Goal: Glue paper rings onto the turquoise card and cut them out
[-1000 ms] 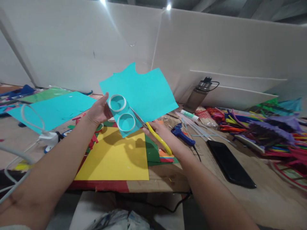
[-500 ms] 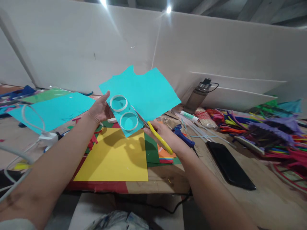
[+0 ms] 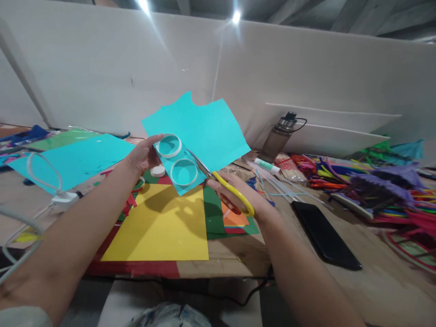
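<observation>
A turquoise paper sheet with a notched upper edge is held up over the table. My left hand grips its left edge, thumb on top. Two white rings sit on the sheet's lower left part, one beside the other, with turquoise showing inside them. My right hand is closed around scissors with yellow and red handles. The blades lie at the sheet, just right of the rings. A yellow paper sheet lies flat beneath, with shadows of the hands on it.
Another turquoise sheet lies at the left near a white plug with cables. On the right are a black phone, a grey bottle, a glue stick and colourful pipe cleaners. A white board stands behind.
The scissors have turned in my right hand, so the red handle now shows under the yellow one. My left thumb has shifted onto the sheet near the upper ring.
</observation>
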A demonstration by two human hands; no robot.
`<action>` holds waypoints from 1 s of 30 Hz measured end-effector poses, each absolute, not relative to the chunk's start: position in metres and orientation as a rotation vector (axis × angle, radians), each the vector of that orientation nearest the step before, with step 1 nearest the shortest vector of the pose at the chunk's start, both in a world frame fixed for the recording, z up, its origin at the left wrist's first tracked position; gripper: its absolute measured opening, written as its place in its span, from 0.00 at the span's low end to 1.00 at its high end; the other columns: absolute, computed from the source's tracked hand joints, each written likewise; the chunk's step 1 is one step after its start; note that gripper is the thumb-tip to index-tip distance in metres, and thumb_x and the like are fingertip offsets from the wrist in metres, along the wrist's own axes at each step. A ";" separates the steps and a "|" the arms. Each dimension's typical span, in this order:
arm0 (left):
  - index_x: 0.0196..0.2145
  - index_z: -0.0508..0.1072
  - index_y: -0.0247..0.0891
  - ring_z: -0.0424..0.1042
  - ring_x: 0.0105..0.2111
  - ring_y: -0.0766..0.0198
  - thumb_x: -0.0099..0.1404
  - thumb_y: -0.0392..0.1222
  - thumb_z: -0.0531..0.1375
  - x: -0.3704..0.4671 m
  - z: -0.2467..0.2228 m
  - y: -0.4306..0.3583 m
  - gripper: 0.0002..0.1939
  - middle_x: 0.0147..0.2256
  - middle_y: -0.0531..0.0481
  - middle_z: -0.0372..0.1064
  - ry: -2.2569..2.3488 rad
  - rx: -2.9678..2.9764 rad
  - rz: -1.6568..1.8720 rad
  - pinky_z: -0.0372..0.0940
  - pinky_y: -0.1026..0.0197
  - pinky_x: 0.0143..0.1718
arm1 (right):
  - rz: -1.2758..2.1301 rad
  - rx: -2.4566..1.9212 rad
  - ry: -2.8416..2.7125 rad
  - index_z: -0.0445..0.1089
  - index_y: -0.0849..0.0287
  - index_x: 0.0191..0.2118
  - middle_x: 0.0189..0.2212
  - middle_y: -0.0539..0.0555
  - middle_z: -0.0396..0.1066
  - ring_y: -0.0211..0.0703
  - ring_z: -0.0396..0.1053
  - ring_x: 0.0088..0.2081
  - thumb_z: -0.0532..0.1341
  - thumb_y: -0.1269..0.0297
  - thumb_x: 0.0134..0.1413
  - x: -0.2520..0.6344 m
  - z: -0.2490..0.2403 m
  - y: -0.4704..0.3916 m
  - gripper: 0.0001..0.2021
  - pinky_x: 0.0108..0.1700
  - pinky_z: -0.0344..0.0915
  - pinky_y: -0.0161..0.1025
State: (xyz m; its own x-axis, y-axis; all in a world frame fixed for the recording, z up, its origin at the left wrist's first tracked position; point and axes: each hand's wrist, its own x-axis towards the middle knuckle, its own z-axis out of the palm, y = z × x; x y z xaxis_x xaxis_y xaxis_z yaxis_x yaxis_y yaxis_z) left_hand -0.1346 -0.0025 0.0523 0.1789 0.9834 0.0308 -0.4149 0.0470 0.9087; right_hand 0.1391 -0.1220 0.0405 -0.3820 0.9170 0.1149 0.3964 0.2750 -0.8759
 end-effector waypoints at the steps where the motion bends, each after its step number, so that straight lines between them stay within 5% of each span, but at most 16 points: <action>1: 0.32 0.76 0.34 0.75 0.27 0.59 0.56 0.44 0.67 -0.134 0.053 -0.002 0.10 0.28 0.48 0.76 0.765 0.983 1.242 0.72 0.57 0.32 | 1.117 -1.181 -1.906 0.60 0.54 0.31 0.17 0.42 0.56 0.32 0.55 0.16 0.58 0.42 0.60 0.140 0.042 -0.123 0.20 0.16 0.53 0.32; 30: 0.24 0.73 0.35 0.75 0.25 0.56 0.57 0.41 0.65 -0.135 0.052 0.008 0.09 0.24 0.48 0.73 0.778 1.024 1.289 0.74 0.54 0.31 | 1.390 -1.115 -1.896 0.57 0.53 0.28 0.12 0.40 0.56 0.32 0.53 0.09 0.55 0.43 0.64 0.144 0.032 -0.118 0.21 0.10 0.50 0.31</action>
State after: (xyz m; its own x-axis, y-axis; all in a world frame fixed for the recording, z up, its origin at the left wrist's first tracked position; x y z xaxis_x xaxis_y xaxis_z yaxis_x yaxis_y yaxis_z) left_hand -0.1351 0.0084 0.0520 0.1477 0.9856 0.0828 -0.3859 -0.0197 0.9223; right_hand 0.1436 -0.1182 0.0319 -0.5164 0.8548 -0.0507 0.3057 0.1287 -0.9434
